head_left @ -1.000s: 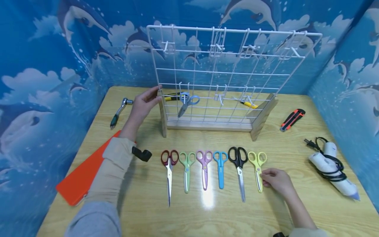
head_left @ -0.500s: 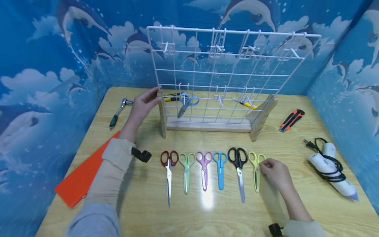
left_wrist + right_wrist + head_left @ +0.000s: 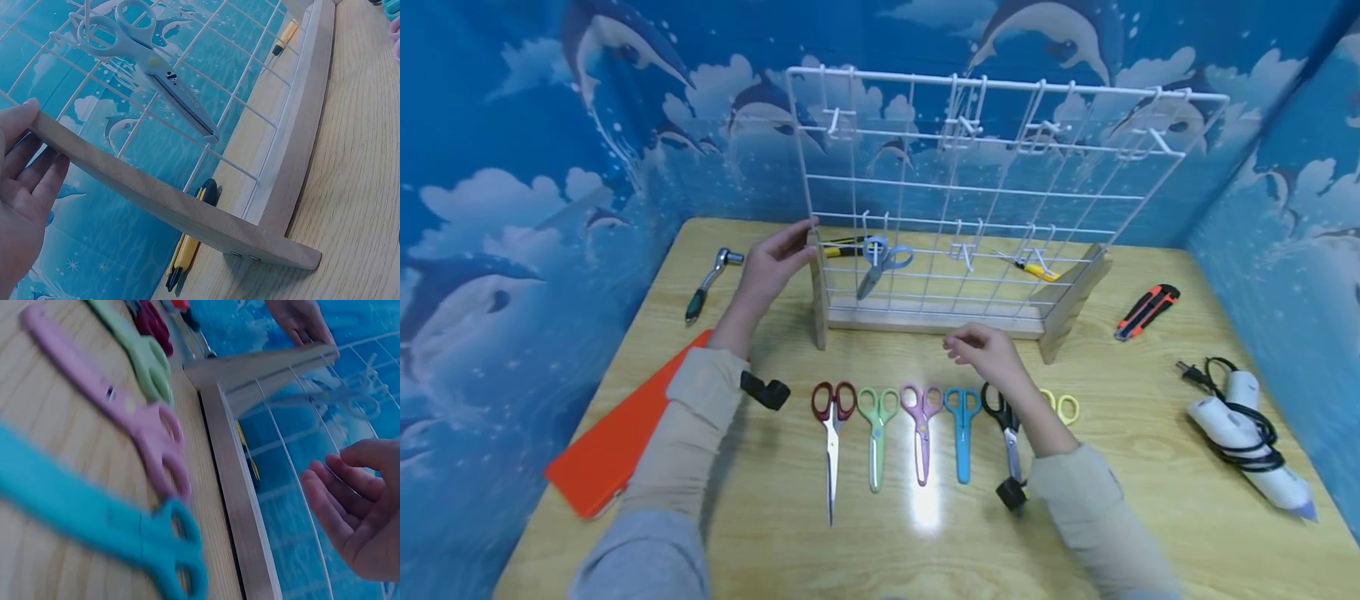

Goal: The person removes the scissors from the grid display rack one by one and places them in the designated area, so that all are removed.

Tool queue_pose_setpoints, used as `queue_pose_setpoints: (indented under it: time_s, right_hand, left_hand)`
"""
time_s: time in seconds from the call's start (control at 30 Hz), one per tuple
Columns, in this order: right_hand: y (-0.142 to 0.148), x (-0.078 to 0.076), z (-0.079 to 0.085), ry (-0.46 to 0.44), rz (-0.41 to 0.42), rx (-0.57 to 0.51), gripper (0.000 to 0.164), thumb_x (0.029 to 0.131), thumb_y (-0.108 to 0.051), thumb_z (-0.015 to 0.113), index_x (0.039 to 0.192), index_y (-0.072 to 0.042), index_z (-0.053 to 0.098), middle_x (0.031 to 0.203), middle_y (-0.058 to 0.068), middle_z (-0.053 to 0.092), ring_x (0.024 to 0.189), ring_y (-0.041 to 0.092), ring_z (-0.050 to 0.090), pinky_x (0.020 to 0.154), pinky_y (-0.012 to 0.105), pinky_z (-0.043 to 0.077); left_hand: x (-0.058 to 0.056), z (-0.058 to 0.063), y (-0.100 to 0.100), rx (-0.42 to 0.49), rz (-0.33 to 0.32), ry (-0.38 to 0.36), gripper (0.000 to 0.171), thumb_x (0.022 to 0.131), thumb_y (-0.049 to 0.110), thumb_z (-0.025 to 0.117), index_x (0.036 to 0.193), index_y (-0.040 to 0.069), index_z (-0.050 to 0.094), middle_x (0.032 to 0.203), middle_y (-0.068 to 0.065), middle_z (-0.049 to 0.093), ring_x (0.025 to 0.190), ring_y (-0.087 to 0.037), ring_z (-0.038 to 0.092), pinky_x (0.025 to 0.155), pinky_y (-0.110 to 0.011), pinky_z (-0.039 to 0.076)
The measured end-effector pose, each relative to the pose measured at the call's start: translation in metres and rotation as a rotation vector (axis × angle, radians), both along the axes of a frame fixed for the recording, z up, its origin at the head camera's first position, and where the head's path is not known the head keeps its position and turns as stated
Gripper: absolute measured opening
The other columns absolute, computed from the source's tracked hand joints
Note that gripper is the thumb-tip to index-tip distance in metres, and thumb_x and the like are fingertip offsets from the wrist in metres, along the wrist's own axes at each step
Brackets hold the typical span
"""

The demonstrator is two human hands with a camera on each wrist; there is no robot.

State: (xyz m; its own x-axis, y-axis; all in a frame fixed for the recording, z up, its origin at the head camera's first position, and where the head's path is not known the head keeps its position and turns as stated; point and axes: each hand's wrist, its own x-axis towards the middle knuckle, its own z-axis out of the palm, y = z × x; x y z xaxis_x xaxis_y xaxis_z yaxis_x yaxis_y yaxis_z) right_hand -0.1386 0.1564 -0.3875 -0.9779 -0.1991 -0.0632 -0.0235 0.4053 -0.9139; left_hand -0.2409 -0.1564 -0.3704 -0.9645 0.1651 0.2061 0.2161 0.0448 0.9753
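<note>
My left hand [image 3: 771,265] holds the wooden side post [image 3: 820,300] of a white wire rack [image 3: 1007,84], thumb and fingers on either side of it. Light blue scissors [image 3: 165,78] hang from a hook on the rack, close to that hand. My right hand [image 3: 988,354] is in the air before the rack's base, its fingers loosely bent around nothing. Below lies a row of scissors: dark red [image 3: 832,433], green [image 3: 877,429], pink [image 3: 921,429], blue [image 3: 962,429], black-handled [image 3: 1012,458] and yellow [image 3: 1077,411]. The right forearm hides much of the yellow pair.
Left of the rack lie a ratchet wrench [image 3: 700,296] and a flat orange-red case [image 3: 625,433]. To the right are a red-and-black box cutter [image 3: 1147,312] and a white device [image 3: 1247,450] wrapped in its black cord. Yellow-and-black tools [image 3: 1040,272] lie behind the rack.
My right hand has left the yellow scissors and moved left and forward to the rack's front. The yellow scissors stay on the table. My left hand keeps its place on the post.
</note>
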Motion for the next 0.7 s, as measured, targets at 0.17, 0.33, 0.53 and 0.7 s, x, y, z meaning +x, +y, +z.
queue_pose_setpoints:
  time_s: [0.17,0.33,0.53,0.7]
  right_hand:
    - [-0.039,-0.026,0.0,-0.016,-0.001,-0.109,0.023,0.082,-0.012,0.054,0.101,0.002,0.057,0.098,0.017,0.059,0.085,0.023,0.058,0.071,0.025,0.051]
    - [-0.065,-0.046,0.002,0.069,-0.045,-0.092,0.026,0.081,-0.013,0.056,0.105,-0.003,0.056,0.103,0.012,0.059,0.09,0.021,0.057,0.076,0.023,0.049]
    - [-0.084,-0.06,0.002,0.139,-0.106,-0.061,0.026,0.081,-0.014,0.057,0.104,-0.003,0.056,0.104,0.01,0.059,0.091,0.02,0.056,0.078,0.023,0.048]
    - [-0.095,-0.065,0.001,0.157,-0.151,-0.077,0.023,0.079,-0.013,0.06,0.098,-0.001,0.059,0.096,0.012,0.061,0.085,0.021,0.057,0.074,0.024,0.049]
  left_hand:
    - [-0.04,-0.049,-0.014,-0.006,-0.009,0.015,0.047,0.077,0.022,0.06,0.122,0.025,0.046,0.125,0.006,0.045,0.113,-0.01,0.042,0.089,-0.021,0.041]
    - [-0.049,-0.056,-0.014,-0.028,-0.005,-0.019,0.048,0.076,0.024,0.061,0.121,0.028,0.045,0.125,0.007,0.044,0.113,-0.01,0.042,0.088,-0.02,0.041]
    - [-0.032,-0.034,-0.008,-0.008,-0.011,-0.048,0.048,0.077,0.019,0.061,0.121,0.024,0.046,0.126,0.003,0.044,0.115,-0.012,0.04,0.092,-0.022,0.039]
    - [-0.016,-0.016,-0.005,0.007,0.004,-0.028,0.048,0.075,0.018,0.063,0.12,0.022,0.047,0.125,0.001,0.045,0.114,-0.012,0.041,0.091,-0.022,0.039]
